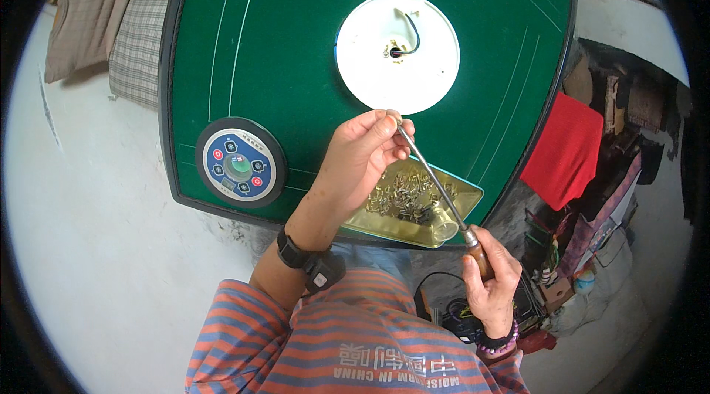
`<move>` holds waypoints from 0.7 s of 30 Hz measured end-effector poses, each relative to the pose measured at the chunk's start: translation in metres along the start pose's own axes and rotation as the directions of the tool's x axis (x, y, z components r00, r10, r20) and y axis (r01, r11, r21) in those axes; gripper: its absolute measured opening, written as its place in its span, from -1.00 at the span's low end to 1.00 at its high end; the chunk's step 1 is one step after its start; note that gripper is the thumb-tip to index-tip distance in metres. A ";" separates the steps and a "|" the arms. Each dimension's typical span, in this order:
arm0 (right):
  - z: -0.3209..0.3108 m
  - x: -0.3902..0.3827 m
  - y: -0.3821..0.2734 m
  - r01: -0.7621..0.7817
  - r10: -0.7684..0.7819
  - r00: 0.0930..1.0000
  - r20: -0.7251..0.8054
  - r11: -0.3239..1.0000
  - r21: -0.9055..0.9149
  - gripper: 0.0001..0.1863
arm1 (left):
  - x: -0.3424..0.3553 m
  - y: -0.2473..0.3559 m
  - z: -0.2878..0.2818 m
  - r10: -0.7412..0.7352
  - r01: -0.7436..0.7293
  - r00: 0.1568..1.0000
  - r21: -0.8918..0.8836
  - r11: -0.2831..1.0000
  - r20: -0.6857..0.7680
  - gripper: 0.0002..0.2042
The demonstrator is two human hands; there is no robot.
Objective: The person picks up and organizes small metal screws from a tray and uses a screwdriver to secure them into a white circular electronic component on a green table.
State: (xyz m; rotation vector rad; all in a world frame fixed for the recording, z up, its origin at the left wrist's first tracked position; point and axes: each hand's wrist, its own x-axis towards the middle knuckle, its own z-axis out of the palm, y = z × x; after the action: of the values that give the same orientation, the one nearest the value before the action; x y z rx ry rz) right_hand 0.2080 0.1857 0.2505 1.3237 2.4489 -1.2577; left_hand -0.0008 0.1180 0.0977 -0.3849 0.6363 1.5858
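My right hand (492, 279) is closed around the wooden handle of a long screwdriver (429, 171). The metal shaft slants up and left to my left hand (366, 144), whose thumb and fingers pinch at its tip. Something small may sit between those fingertips, but it is too small to name. Just beyond my left hand lies a round white disc-shaped fixture (392, 83), with a dark cable and small brass-coloured parts at its middle. Under the screwdriver shaft, a yellow tin tray (399, 230) holds many small screws (403, 193) and a clear plastic cup (444, 225).
The table has a green felt top (288, 46) with a dark rim. A round control panel (240, 165) with buttons sits at its left corner. Cushioned seating (137, 43) stands at the far left. Red cloth (566, 150) and stored clutter lie beyond the right edge.
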 end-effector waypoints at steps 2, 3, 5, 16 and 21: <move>0.000 0.000 0.000 0.020 -0.020 0.999 -0.026 1.000 0.011 -0.60 | -0.001 0.000 0.001 0.002 -0.002 1.000 -0.021 1.000 0.006 -0.89; 0.000 0.000 0.000 0.021 -0.020 0.999 -0.025 1.000 0.010 -0.60 | -0.001 0.000 0.002 0.003 -0.003 1.000 -0.041 0.999 0.012 -0.89; -0.001 0.000 0.000 0.017 -0.017 1.000 -0.026 1.000 0.026 -0.60 | -0.001 0.000 0.002 0.000 0.001 1.000 -0.049 0.999 0.018 -0.89; -0.008 0.002 0.001 0.007 -0.008 1.000 -0.007 1.000 -0.021 -0.61 | 0.005 -0.003 0.000 0.004 -0.004 0.999 -0.005 1.000 0.033 -0.88; -0.016 0.013 -0.005 0.021 -0.019 1.000 0.018 0.997 -0.077 -0.60 | 0.013 -0.007 -0.001 0.030 -0.029 0.999 0.021 0.999 -0.027 -0.87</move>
State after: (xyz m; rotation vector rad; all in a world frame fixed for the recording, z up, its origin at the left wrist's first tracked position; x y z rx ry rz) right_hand 0.2012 0.2038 0.2590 1.2667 2.4777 -1.1611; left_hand 0.0047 0.1275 0.0877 -0.3839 0.6814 1.6031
